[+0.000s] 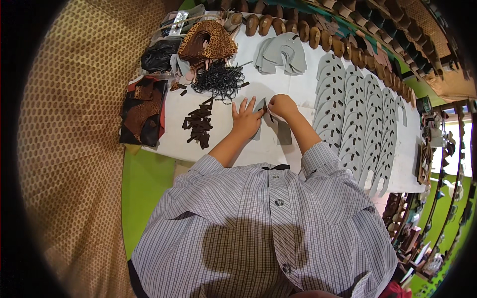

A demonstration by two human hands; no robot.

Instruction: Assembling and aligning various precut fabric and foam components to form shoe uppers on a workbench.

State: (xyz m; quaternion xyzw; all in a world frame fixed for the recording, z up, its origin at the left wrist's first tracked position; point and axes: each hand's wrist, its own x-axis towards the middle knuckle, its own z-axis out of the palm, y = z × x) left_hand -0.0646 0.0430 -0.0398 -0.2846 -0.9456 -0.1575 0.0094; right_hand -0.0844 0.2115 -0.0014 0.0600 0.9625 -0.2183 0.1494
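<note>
A grey U-shaped shoe-upper piece (284,135) lies on the white table in front of me. My left hand (246,121) rests flat on its left arm, fingers spread. On the other side, my right hand (283,106) is closed in a pinch at the top of the piece; what its fingertips grip is too small to make out. A small dark mark shows on the grey material between the hands. Left of them is a pile of short dark brown strips (198,124). Overlapping rows of grey uppers (328,94), bearing small dark strips, cover the table's right part.
Beyond my left hand lies a tangled heap of black beaded strands (218,79), beside leopard-print material (208,39). More grey pieces (283,52) are stacked at the back. Brown shoe lasts (278,26) line the far edge. Dark and brown scraps (141,111) sit at the left edge.
</note>
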